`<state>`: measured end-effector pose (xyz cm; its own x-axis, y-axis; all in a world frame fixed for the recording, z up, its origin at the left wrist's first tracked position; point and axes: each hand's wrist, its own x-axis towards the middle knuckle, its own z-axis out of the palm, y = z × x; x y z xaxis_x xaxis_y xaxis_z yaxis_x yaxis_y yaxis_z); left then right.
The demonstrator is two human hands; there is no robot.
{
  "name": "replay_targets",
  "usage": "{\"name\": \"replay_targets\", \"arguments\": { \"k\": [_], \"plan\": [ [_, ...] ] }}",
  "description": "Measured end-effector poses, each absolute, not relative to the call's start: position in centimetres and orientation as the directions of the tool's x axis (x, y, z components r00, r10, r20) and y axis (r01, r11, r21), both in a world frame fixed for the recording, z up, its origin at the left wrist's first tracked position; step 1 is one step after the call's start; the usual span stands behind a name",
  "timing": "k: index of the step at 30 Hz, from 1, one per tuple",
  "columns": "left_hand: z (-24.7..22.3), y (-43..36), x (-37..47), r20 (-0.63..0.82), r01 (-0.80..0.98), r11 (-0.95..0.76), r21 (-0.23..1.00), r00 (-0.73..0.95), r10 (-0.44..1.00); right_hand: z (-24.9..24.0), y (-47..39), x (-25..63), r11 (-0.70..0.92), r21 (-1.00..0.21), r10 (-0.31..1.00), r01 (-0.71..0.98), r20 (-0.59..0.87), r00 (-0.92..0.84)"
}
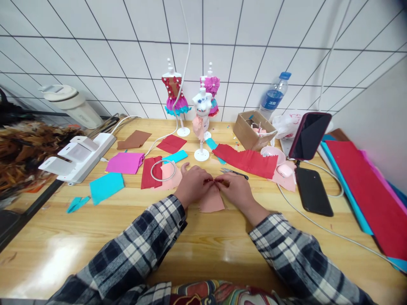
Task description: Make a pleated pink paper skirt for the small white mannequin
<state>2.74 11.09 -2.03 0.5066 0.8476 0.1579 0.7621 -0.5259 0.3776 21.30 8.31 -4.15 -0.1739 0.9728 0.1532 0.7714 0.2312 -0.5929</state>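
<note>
Cardboard box (254, 129) near the back of the wooden table (203, 250), open at the top, with small pale bits inside too small to make out; just behind it a clear water bottle (274, 96) with a blue cap and label, upright against the tiled wall. At far left a cream-coloured lidded jug (71, 103), contents hidden. Left hand (193, 184) curled, fingertips pinched on the top edge of a pink fabric piece (212, 202); right hand (237, 189) likewise curled and pinching the same edge, both hands meeting at the middle, knuckles up, plaid sleeves behind them. Pink fabric piece flat on the table in front of the body, between and just below the two hands, salmon in colour, roughly four-sided, widening toward the near edge, its top edge gathered under the fingertips. Just beyond the right hand, small scissors (234, 172) lying flat, touching neither hand. Farther back a long red strip (248, 160) with a zigzag edge, three small dress forms (202, 123) on white stands in pink, red and teal scraps, and loose pieces of magenta, teal, brown and red cloth spread to the left. White ring (163, 170) resting on a red and pink scrap near the left hand. At right, one phone (310, 135) propped up, another dark phone (313, 191) flat, with a white cable beside it.
</note>
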Motion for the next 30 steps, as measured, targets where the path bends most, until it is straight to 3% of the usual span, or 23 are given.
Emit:
{"name": "replay_targets", "arguments": {
  "k": [18, 24, 27, 30],
  "plan": [
    [-1.6, 10.1, 1.2, 0.290, 0.727, -0.656, 0.204, 0.595, 0.749, -3.6, 7.1, 21.4, 0.381, -0.432, 0.924, 0.817, 0.209, -0.320],
    [-0.8, 9.6, 0.7, 0.269, 0.678, -0.728, 0.102, 0.686, 0.676, -3.4, 6.5, 22.0, 0.474, -0.268, 0.880, 0.839, 0.171, -0.443],
    [-0.6, 9.5, 0.4, 0.224, 0.665, -0.742, 0.091, 0.712, 0.665, -3.3, 6.5, 22.4, 0.480, -0.323, 0.877, 0.816, 0.183, -0.444],
    [-0.9, 9.4, 0.2, 0.218, 0.675, -0.731, 0.100, 0.701, 0.678, -3.2, 6.7, 22.4, 0.380, -0.453, 0.923, 0.807, 0.246, -0.297]
  ]
}}
